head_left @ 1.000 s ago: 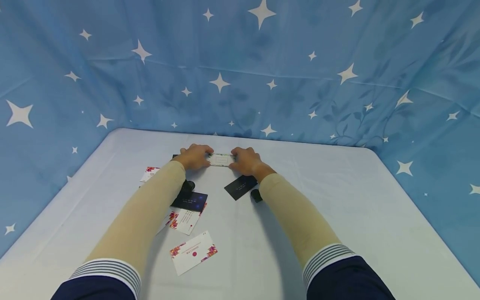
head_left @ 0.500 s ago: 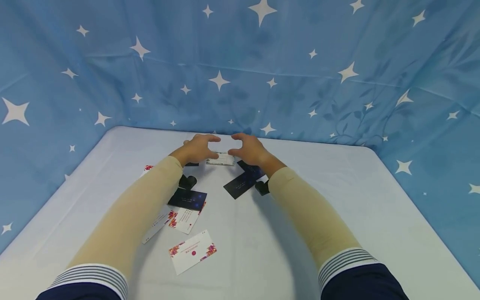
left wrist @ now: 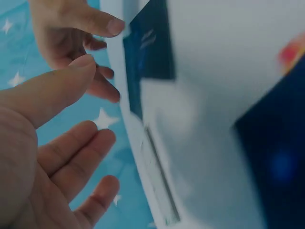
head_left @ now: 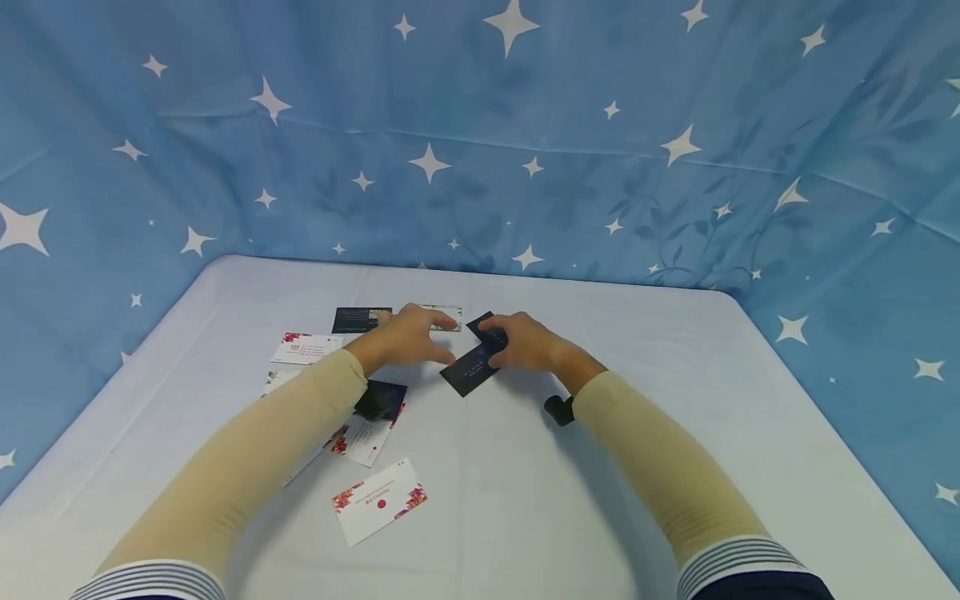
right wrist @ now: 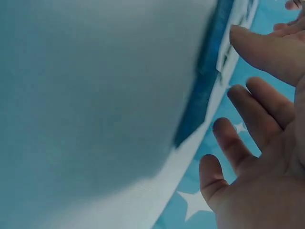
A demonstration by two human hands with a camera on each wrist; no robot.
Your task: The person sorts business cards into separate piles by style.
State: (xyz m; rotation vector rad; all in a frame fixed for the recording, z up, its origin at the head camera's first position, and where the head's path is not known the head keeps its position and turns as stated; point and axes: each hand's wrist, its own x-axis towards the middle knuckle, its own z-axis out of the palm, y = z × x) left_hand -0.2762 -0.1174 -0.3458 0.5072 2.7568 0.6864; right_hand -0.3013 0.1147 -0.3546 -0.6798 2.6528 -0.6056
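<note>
My left hand (head_left: 408,335) hovers above the table with thumb and fingers spread and nothing between them. Behind its fingertips lies a white card with a floral edge (head_left: 453,315); in the left wrist view it appears as a thin pale block (left wrist: 159,176). My right hand (head_left: 528,342) is over two overlapping dark cards (head_left: 468,372), thumb and fingers apart, partly covering them. In the left wrist view these dark cards (left wrist: 151,45) lie close beyond the right thumb. The right wrist view shows the right fingers (right wrist: 252,109) loosely bent and holding nothing.
White cards with red flowers (head_left: 381,502) lie at the front left, others (head_left: 306,348) farther back. A dark card (head_left: 381,402) overlaps one, and another dark card (head_left: 360,319) lies at the back left. Wristband cameras, one black (head_left: 558,410), sit under the wrists. A blue star curtain (head_left: 480,150) hangs behind.
Both hands held the white floral card by its ends, then let go and rose. Now they have come down toward me and to the right, over the dark cards; the floral card stays at the back.
</note>
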